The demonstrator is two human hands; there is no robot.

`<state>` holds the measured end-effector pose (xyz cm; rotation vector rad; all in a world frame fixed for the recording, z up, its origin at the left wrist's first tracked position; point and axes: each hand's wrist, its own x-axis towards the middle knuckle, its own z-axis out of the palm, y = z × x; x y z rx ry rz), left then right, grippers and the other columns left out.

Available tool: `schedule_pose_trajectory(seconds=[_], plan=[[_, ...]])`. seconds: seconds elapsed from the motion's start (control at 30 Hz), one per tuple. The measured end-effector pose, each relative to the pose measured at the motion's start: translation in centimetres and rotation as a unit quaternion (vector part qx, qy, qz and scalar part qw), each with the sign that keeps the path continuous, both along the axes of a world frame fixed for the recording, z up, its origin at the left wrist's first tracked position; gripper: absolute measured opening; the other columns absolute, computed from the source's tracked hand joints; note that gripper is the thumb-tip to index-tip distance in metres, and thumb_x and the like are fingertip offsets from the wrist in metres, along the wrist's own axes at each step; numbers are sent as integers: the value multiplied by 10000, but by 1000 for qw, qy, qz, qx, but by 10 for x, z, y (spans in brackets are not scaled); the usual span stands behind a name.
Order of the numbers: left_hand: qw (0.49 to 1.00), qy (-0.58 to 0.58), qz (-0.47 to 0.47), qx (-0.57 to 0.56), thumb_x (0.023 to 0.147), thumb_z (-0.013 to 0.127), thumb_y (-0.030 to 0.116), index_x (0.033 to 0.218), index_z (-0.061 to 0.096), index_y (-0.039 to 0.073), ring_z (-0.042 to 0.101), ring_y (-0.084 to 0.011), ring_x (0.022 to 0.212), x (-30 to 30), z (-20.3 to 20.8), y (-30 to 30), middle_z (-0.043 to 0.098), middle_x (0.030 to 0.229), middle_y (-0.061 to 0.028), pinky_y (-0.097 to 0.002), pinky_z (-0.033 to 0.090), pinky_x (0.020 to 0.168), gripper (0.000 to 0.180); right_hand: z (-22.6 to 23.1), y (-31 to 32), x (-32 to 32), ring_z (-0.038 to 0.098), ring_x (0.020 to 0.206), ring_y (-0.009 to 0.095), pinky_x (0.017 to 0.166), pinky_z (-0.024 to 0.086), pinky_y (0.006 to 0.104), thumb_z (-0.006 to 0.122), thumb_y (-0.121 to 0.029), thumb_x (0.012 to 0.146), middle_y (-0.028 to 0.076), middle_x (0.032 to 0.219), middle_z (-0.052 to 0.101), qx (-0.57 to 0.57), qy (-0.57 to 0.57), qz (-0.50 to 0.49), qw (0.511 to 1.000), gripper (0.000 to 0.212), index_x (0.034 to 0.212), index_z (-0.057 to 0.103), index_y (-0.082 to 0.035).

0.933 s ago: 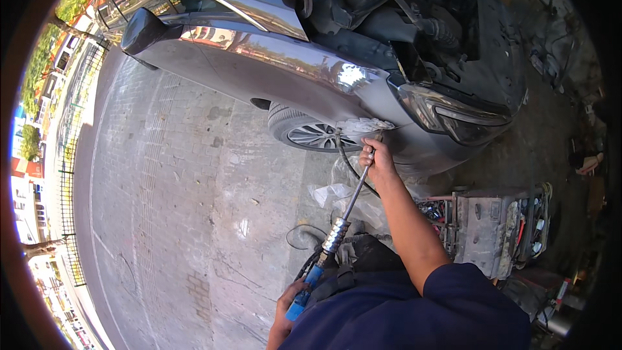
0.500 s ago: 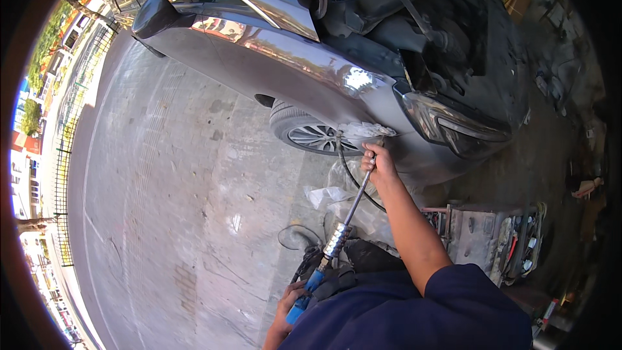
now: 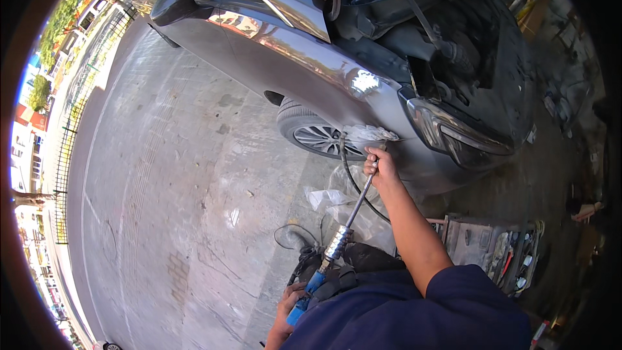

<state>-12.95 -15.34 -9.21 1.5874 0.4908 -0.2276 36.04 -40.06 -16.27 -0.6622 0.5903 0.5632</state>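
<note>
While left hand [image 3: 289, 303] grips blue handle [image 3: 315, 282], right hand [image 3: 381, 165] clasps rod [image 3: 361, 199]; cart [image 3: 468, 237] nearby holds assorted items [image 3: 508, 259]

Smooth, shiny metal is seen on the rod [image 3: 361, 205] and ribbed sleeve [image 3: 337, 243], glossy paint on the car's fender [image 3: 311, 68], a rough, chalky finish on the pale patch [image 3: 371, 133], and crinkled translucent plastic in the sheet [image 3: 325, 197].

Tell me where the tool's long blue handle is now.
In the head view, the long blue handle is at lower middle, in the bare left hand, just below the silver ribbed metal cylinder and beside the navy shirt.
</note>
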Motion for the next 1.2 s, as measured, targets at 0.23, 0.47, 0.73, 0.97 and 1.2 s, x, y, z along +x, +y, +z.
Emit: schedule_pose_trajectory(seconds=[0.23, 0.47, 0.73, 0.97, 1.2], plan=[[993, -61, -55, 88, 882, 817, 244, 1176, 746, 66, 645, -409, 1366, -1, 7, -7, 665, 1452, -229, -479, 512, 1146, 350, -3, -2, 0, 421, 560, 68, 495, 339, 259, 738, -155, 1018, -48, 734, 523, -20, -2, -1, 1000, 164, 1116, 658, -52], [991, -54, -67, 98, 886, 812, 237, 1193, 742, 48, 646, -400, 1355, 21, 53, -12, 666, 1446, -234, -472, 506, 1145, 367, 2, 3, 0, 432, 564, 66, 495, 347, 253, 738, -164, 1029, -51, 741, 534, -69, 1, -5, 998, 142, 1090, 653, -69], [990, -53, -81, 106, 892, 815, 258, 1341, 739, 70, 636, -405, 1388, 17, 39, -7, 656, 1483, -232, -477, 486, 1176, 492, 1, 2, -9, 547, 608, 97, 550, 455, 271, 771, -235, 1031, -28, 781, 620, -87, -18, -7, 996, 197, 1107, 672, -82], [992, -15, -95, 84, 899, 813, 341, 1524, 679, 91, 557, -427, 1517, 13, 28, 0, 591, 1614, -244, -495, 436, 1241, 687, 5, 42, -167, 734, 762, 219, 677, 588, 381, 727, -463, 1063, 63, 854, 713, -100, 43, 104, 989, 405, 1085, 707, -60], [996, 25, -79, 36, 923, 804, 372, 1509, 687, 62, 536, -371, 1552, 22, 45, 0, 599, 1617, -258, -476, 419, 1255, 673, 9, 48, -166, 635, 642, 263, 703, 585, 483, 730, -330, 1021, 58, 738, 609, -19, 86, 119, 989, 321, 825, 621, -100]])
